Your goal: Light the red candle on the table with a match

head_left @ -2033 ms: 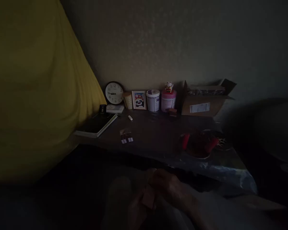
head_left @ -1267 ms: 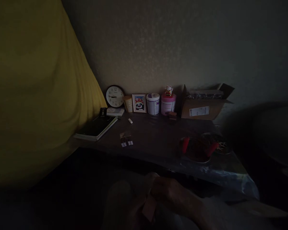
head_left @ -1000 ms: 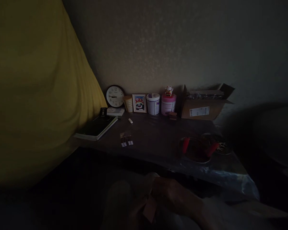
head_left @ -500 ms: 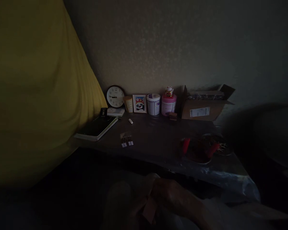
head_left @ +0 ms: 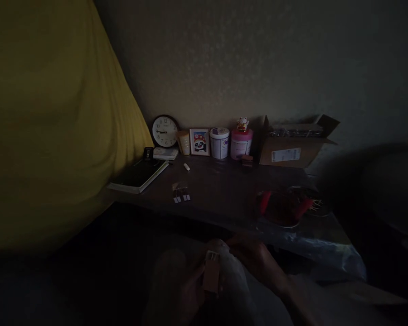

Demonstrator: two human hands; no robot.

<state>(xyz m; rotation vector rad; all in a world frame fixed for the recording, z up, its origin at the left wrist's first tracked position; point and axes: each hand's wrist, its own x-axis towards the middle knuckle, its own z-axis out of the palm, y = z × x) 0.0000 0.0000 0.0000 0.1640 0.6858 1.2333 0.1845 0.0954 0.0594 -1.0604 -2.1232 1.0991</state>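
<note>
Low in the dark head view, my left hand (head_left: pixel 192 287) is closed around a small flat brown box (head_left: pixel 211 274), held upright. Pale contents show at its upper end, too dim to name. To the right of the box, my right hand (head_left: pixel 253 256) is apart from it, its fingers pinched together over my knee (head_left: pixel 229 262). Whatever sits between these fingertips is too small and dark to make out.
A table (head_left: pixel 217 185) stands ahead, with small clear packets (head_left: pixel 181 194), a white stick-shaped piece (head_left: pixel 187 167), and round dishes (head_left: pixel 282 219) with red pieces. Behind are a clock (head_left: pixel 165 131), tubs (head_left: pixel 219 144) and an open carton (head_left: pixel 289 151). A yellow curtain (head_left: pixel 54 113) hangs left.
My right hand has moved up and right, away from the brown box. The box now stands more upright, its pale upper end in sight. The view has tilted slightly down.
</note>
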